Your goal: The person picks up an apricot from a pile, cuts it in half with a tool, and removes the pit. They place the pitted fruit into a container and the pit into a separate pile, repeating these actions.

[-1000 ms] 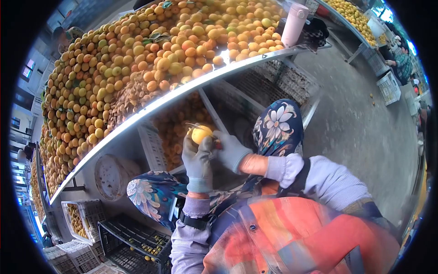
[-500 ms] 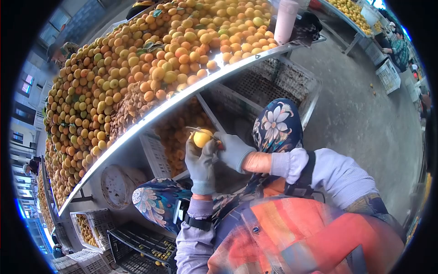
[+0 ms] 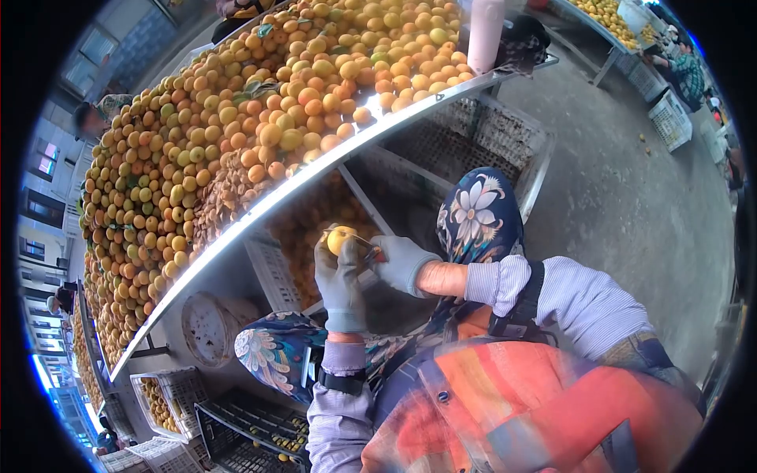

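Both my hands wear pale grey gloves and are close together over my lap, just below the table edge. My left hand (image 3: 341, 284) grips a yellow apricot (image 3: 341, 238) between thumb and fingers. Closed round the reddish handle of a small knife (image 3: 378, 255) is my right hand (image 3: 402, 266). The thin blade points left toward the fruit's right side, and its tip overlaps the apricot in this view. Beneath the hands stands a crate (image 3: 272, 276) with orange-brown fruit pieces inside.
A metal-edged table (image 3: 260, 206) bears a large heap of apricots (image 3: 177, 162) and a mound of brown pieces (image 3: 229, 193). A pink cylinder (image 3: 484, 35) stands at its right end. Under it are a white bucket (image 3: 206, 327) and crates (image 3: 505, 126). Other people sit farther off.
The knife blade lay across the top of the apricot before; now it is lower, at the fruit's right side. Both hands have shifted slightly, the left one a little further left with the apricot.
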The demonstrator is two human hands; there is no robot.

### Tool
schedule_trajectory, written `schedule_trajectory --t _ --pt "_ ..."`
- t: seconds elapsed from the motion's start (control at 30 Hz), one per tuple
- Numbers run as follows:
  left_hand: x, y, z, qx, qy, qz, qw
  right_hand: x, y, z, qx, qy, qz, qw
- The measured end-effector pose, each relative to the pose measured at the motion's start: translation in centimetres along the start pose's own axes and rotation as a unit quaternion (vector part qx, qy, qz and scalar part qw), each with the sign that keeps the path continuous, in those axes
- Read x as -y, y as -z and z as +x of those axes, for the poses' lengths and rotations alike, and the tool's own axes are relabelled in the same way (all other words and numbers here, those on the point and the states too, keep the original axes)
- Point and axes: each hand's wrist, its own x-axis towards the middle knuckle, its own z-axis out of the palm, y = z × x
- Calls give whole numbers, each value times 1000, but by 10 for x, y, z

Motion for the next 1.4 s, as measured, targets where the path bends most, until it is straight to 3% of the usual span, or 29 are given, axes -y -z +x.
schedule_trajectory --t 0.07,0.13,0.2,0.33,0.47,0.57,0.63,0.73,0.87,0.93,1.03,1.13,1.3,1.4 --pt "5 0 3 1 6 17 1000 -4 -4 1 17 -5 -6 1000" --pt "8 -3 2 3 14 33 999 -9 -16 0 -49 -6 45 998" --pt "2 -17 -3 -30 60 -35 997 -13 -23 2 -52 -17 32 998" --pt "26 -8 -1 -17 50 -28 998 -19 -19 2 -3 -43 8 999" --pt "29 -3 2 17 12 18 1000 -15 -14 0 -25 -35 7 999" --pt "22 -12 2 4 28 39 999 -20 -23 2 -39 -17 75 996" --pt "18 -21 1 -46 48 -24 997 -43 -49 11 -109 3 139 984" --pt "19 -8 1 -14 54 -11 998 -19 -24 4 -35 -19 45 998" --pt "28 6 9 28 49 15 998 -15 -9 8 -8 -24 16 1000" --pt "29 5 12 20 14 101 995 -22 -17 11 -18 -13 17 1000" --pt "35 3 13 -29 -2 104 994 -26 -23 13 -21 -11 9 1000" --pt "41 10 12 -19 -15 151 988 -25 -25 8 -13 -9 20 1000" --pt "43 7 17 2 -3 85 996 -36 -48 13 -86 -36 112 989" --pt "43 10 16 -19 -15 144 989 -38 -48 13 -56 -8 51 997"
